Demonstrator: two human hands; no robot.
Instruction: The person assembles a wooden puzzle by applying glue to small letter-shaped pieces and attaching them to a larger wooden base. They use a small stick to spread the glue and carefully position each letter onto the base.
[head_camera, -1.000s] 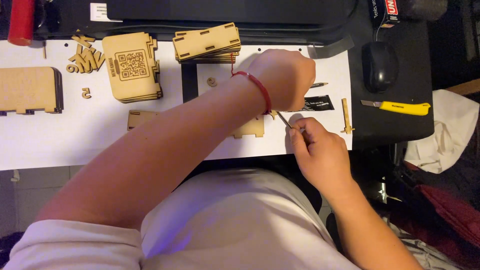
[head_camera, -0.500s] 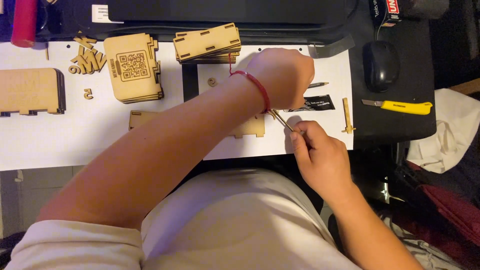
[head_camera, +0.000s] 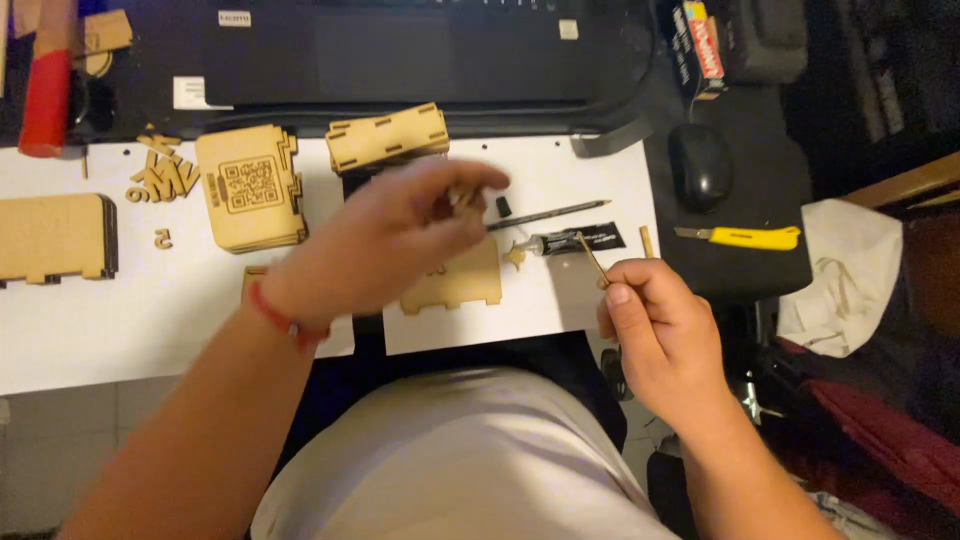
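left hand raised, fingers pinched; right hand fisted, low.

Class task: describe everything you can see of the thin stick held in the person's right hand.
The thin stick is slim, straight and pale tan, seemingly wood. The right hand pinches its lower end between thumb and fingertips; the rest slants up and left over the white sheet. Its upper tip lies next to the small black tube; whether they touch cannot be told. Nothing else touches it.

left hand lifted leftward off wooden panel, now uncovered
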